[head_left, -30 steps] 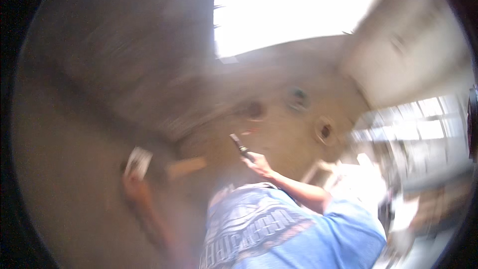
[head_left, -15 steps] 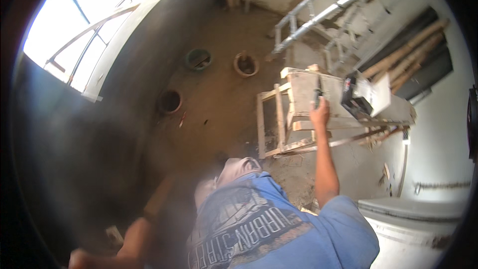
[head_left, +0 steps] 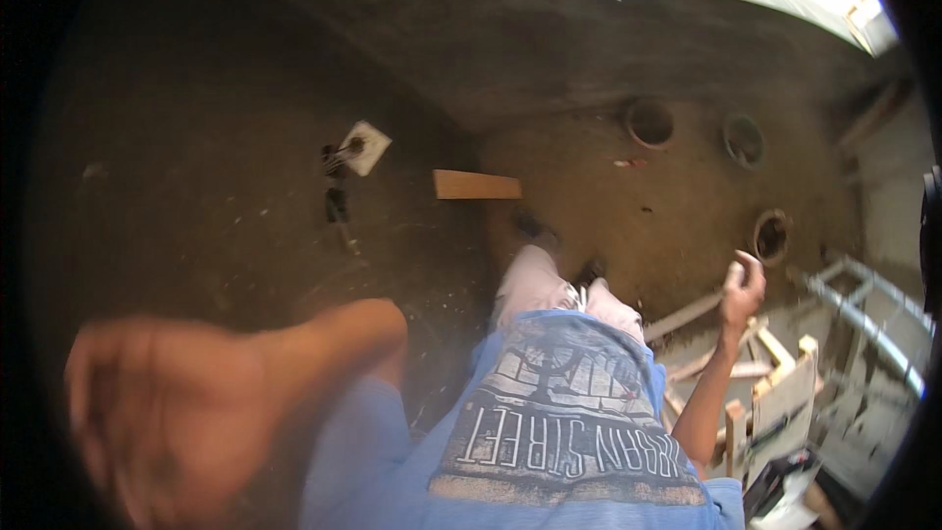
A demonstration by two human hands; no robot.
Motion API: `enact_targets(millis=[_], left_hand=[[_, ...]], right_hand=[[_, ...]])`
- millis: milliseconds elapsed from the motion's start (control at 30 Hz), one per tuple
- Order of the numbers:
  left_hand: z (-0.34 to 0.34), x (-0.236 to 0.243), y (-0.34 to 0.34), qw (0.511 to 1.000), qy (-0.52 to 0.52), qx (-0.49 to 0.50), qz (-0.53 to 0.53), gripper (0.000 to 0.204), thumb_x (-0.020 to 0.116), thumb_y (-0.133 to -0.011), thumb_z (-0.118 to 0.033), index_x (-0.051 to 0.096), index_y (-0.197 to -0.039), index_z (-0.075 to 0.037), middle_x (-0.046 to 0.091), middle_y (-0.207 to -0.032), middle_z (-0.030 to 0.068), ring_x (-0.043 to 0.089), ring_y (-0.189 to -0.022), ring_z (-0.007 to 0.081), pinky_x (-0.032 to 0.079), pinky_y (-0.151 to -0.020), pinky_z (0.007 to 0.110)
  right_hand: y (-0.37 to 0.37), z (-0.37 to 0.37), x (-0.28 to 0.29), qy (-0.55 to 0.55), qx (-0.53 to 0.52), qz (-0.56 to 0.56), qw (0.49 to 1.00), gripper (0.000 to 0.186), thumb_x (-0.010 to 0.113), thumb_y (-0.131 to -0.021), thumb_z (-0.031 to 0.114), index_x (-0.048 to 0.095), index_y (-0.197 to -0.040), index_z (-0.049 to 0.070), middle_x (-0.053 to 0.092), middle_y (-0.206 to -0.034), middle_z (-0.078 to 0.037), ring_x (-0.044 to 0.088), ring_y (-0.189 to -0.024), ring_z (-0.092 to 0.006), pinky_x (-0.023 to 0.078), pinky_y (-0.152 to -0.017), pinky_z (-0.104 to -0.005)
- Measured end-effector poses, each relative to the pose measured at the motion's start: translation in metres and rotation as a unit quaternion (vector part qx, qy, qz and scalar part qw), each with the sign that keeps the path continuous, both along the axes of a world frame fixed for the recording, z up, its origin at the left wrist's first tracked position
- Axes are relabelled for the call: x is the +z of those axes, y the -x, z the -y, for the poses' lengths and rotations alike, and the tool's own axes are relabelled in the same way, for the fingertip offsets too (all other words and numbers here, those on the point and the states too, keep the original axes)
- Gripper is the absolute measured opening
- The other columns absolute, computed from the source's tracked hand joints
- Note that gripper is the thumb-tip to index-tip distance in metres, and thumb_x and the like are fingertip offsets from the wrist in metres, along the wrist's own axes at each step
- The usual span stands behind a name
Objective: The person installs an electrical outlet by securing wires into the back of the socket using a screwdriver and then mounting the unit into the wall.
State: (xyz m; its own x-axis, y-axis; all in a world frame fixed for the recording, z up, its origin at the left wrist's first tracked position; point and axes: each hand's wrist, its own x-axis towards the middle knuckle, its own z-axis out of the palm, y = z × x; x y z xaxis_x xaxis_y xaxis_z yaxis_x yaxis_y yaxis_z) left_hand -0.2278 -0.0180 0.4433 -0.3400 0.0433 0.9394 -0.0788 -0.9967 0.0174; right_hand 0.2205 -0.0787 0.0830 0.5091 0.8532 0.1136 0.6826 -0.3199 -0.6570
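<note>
My left hand (head_left: 177,422) is raised close by at the lower left, blurred, its palm showing and nothing visible in it. Out to the right is my right hand (head_left: 744,292), empty, with fingers loosely bent and the thumb apart. It is nearest the wooden bench (head_left: 785,395), some way above its pale slats. A slim dark tool (head_left: 775,429) lies on the bench top. Beside it sits a black box (head_left: 780,476), partly cut off by the dark rim of the picture.
Three round tubs, a reddish one (head_left: 650,124), a green one (head_left: 744,140) and a pale-rimmed one (head_left: 772,238), stand on the floor. A wooden board (head_left: 478,185) lies ahead, near a white square plate (head_left: 367,148). A metal ladder (head_left: 873,319) is at the right.
My view has swung left, so the bench and tubs now sit further right. My right hand has let go of the dark tool and left the bench. My left hand has risen.
</note>
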Motion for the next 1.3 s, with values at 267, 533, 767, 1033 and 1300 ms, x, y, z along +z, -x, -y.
enact_targets(millis=[267, 533, 767, 1033, 1300], left_hand=[[-0.035, -0.200, 0.150, 0.723, 0.601, 0.339, -0.021, 0.019, 0.061, -0.096, -0.021, 0.063, -0.093, -0.002, 0.064, -0.089, 0.0069, 0.060, -0.075, 0.0157, 0.049, -0.070, 0.028], [-0.046, -0.220, 0.132, 0.520, 0.663, 0.473, -0.256, 0.022, 0.065, -0.092, -0.012, 0.064, -0.111, -0.004, 0.060, -0.122, 0.0092, 0.063, -0.104, 0.0262, 0.055, -0.082, 0.035], [-0.048, -0.222, 0.119, 0.498, 0.646, 0.470, -0.336, 0.020, 0.071, -0.085, -0.010, 0.064, -0.102, -0.002, 0.059, -0.118, 0.0111, 0.062, -0.103, 0.0326, 0.052, -0.085, 0.039], [-0.041, -0.246, 0.125, 0.554, 0.578, 0.486, -0.350, 0.018, 0.067, -0.089, -0.013, 0.063, -0.104, -0.005, 0.059, -0.114, 0.0095, 0.066, -0.091, 0.0302, 0.055, -0.074, 0.040], [-0.026, -0.270, 0.121, 0.570, 0.601, 0.425, -0.365, 0.014, 0.065, -0.089, -0.010, 0.062, -0.102, -0.005, 0.064, -0.102, 0.0141, 0.066, -0.090, 0.0336, 0.054, -0.075, 0.041]], right_hand=[[0.315, -0.204, 0.032, 0.081, 0.561, -0.304, 0.766, 0.027, 0.056, -0.097, 0.015, 0.058, -0.120, 0.002, 0.066, -0.112, -0.016, 0.063, -0.105, -0.0237, 0.050, -0.090, -0.0363], [0.455, -0.271, 0.054, 0.114, 0.710, -0.409, 0.562, 0.091, 0.072, -0.083, 0.010, 0.015, -0.154, 0.013, 0.045, -0.140, -0.017, 0.055, -0.121, -0.0289, 0.041, -0.108, -0.0411], [0.460, -0.280, 0.077, -0.060, 0.795, -0.138, 0.587, 0.099, 0.086, -0.062, 0.015, 0.035, -0.146, 0.010, 0.049, -0.130, -0.016, 0.055, -0.116, -0.0385, 0.046, -0.103, -0.0445], [0.451, -0.295, 0.091, -0.130, 0.814, -0.024, 0.566, 0.089, 0.087, -0.062, 0.040, 0.050, -0.137, 0.009, 0.054, -0.128, -0.015, 0.056, -0.115, -0.0358, 0.047, -0.098, -0.0445], [0.441, -0.285, 0.051, -0.183, 0.799, 0.019, 0.572, 0.087, 0.081, -0.063, 0.056, 0.054, -0.130, 0.006, 0.057, -0.127, -0.015, 0.057, -0.114, -0.0362, 0.044, -0.101, -0.0458]])
